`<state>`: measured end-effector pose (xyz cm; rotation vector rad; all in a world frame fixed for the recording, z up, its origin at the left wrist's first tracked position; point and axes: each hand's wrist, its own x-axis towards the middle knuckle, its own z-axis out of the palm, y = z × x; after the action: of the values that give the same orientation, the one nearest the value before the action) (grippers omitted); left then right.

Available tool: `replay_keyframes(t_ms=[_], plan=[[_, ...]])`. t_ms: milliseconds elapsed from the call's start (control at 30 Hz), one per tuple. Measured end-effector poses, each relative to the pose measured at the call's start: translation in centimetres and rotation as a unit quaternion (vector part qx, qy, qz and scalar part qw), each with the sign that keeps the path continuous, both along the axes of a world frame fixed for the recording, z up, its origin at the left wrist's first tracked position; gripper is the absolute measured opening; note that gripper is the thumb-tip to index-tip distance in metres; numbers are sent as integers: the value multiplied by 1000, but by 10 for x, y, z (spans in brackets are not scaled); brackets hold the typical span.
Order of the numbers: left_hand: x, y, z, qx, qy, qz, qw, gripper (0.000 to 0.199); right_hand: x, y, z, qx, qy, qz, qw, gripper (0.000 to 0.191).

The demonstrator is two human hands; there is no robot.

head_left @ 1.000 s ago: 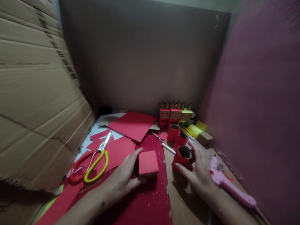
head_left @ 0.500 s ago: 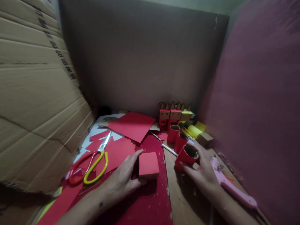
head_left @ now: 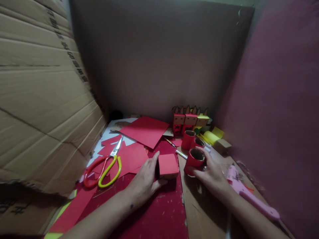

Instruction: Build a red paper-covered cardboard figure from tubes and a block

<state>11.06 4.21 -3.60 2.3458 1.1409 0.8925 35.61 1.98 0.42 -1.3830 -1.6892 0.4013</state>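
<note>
My left hand (head_left: 147,177) grips a small red-covered box (head_left: 168,165) from its left side, thumb at the lower edge and fingers behind. The box is low over the red part of the table. My right hand (head_left: 211,171) is closed around a red cardboard tube (head_left: 193,162), its hollow top facing up. This tube stands over the brown board, just right of the box and apart from it. Behind it are two more red tubes, a farther one (head_left: 188,140) and a middle one (head_left: 198,143) partly hidden by my right fingers.
Scissors (head_left: 109,171) with red and yellow handles lie on red paper (head_left: 132,156) at left. At the back stand several animal-like paper figures (head_left: 190,119). Yellow paper (head_left: 211,136) and a small brown box (head_left: 222,146) lie right. A pink glue gun (head_left: 256,199) is beside my right forearm.
My right hand has shifted the held tube left, and my left hand has moved the red box slightly right, so the two are closer. The whole view has shifted a little.
</note>
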Motion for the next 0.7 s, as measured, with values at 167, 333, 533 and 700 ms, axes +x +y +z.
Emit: replay_keyframes(t_ms=[167,333,533,700], plan=[[-1,8,-4,-1,-14,0,1000,88,3,1,-8,-3,7,9,1000,54],[-2,20,-3,-1,-12,-2,1000,85,2,0,-11,-13,17,-5,1000,61],[-13,22,-8,-35,-6,-10,999,89,7,-7,-2,-26,25,36,999,61],[-15,16,-13,-35,-34,-16,999,82,26,-3,16,-37,107,-81,990,22]])
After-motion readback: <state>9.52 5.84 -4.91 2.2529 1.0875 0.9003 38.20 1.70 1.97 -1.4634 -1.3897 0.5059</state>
